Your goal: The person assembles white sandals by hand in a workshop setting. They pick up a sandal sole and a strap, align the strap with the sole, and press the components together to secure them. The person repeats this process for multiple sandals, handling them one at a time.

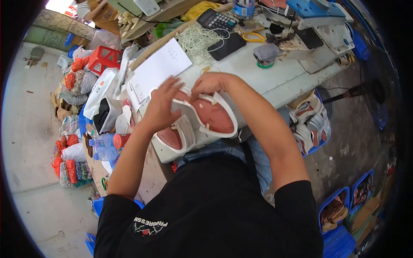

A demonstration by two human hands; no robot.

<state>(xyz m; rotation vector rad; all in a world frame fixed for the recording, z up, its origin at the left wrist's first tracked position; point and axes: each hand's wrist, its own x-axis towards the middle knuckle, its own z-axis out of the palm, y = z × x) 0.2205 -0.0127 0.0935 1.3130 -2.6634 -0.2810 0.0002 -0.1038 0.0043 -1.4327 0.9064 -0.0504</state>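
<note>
A sandal with a reddish-brown sole face and a white rim lies tilted at the bench's near edge; small pale tabs show along its rim. My left hand is over its far left end, fingers spread and thumb apart. From the right, my right hand bends over the sandal's middle, its fingertips pinched together against the sole face; what lies between them is hidden. Just below my left hand, a second sandal with the same reddish face and white straps rests on the bench.
Behind my hands the bench holds paper sheets, tangled white cord, a black phone, a calculator and yellow-handled scissors. Plastic bottles stand at left. A blue crate of striped sandals is at right.
</note>
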